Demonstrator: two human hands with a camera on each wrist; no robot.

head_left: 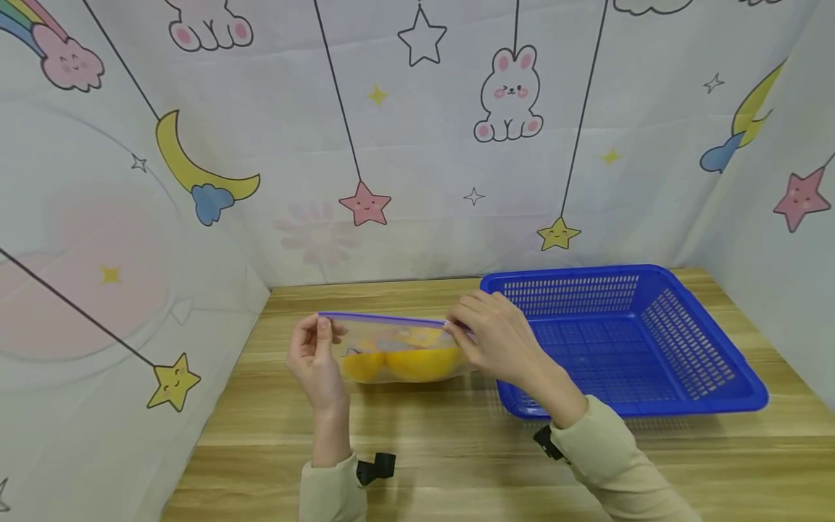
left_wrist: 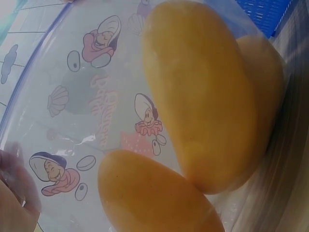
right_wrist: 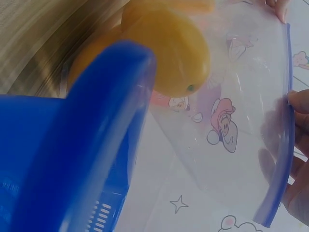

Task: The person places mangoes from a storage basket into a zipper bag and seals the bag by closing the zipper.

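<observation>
A clear zip-lock bag (head_left: pixel 359 332), printed with cartoon characters and shells, is held up by both hands over the wooden table. Its purple zip (head_left: pixel 385 317) runs along the top edge. Yellow mangoes (head_left: pixel 420 364) lie in the bottom of the bag; one mango (left_wrist: pixel 203 96) fills much of the left wrist view, with others beside it. My left hand (head_left: pixel 317 359) pinches the bag's upper left corner between thumb and fingers. My right hand (head_left: pixel 499 339) pinches the zip near its right end; the right wrist view shows the fingers (right_wrist: pixel 300 130) on the zip strip.
A blue plastic basket (head_left: pixel 711 326) with slotted walls stands on the right of the table (head_left: pixel 430 449). Its left rim is close beside the bag, under my right hand and forearm. A white cloth (head_left: pixel 430 239) with cartoon prints hangs behind and at both sides.
</observation>
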